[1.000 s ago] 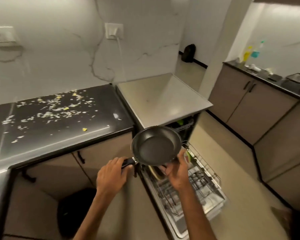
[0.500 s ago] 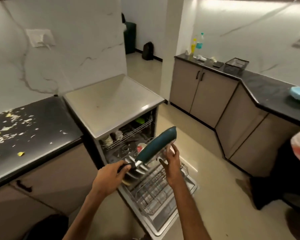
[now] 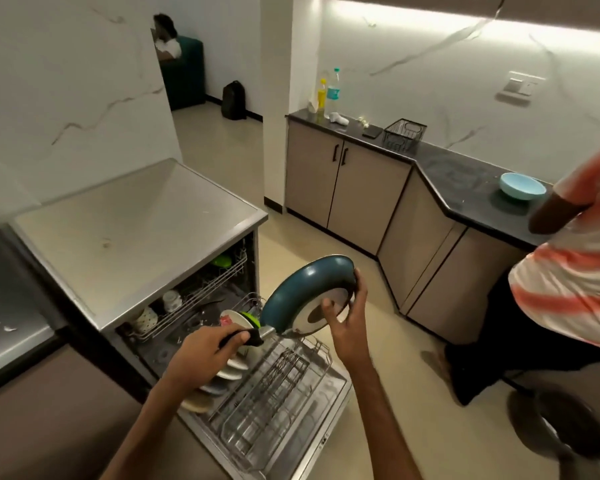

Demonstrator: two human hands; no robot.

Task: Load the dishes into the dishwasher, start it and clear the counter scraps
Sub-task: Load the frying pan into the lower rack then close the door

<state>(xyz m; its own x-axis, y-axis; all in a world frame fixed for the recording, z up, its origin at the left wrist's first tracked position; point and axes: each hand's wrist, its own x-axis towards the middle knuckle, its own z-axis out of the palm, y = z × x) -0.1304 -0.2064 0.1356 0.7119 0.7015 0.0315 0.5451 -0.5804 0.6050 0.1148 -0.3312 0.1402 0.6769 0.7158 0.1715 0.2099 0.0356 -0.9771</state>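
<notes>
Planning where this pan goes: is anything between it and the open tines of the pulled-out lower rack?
Nothing visible. The pan is held tilted above the lower rack, whose middle and right rows are bare. Plates stand along its left side, beneath the handle.

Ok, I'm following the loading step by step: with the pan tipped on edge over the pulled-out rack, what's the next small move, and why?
Probably lower the pan on edge into the free wires of the rack, beside the plates. The left hand grips its handle, the right hand steadies its rim, and it hangs tilted just above that open space.
</notes>
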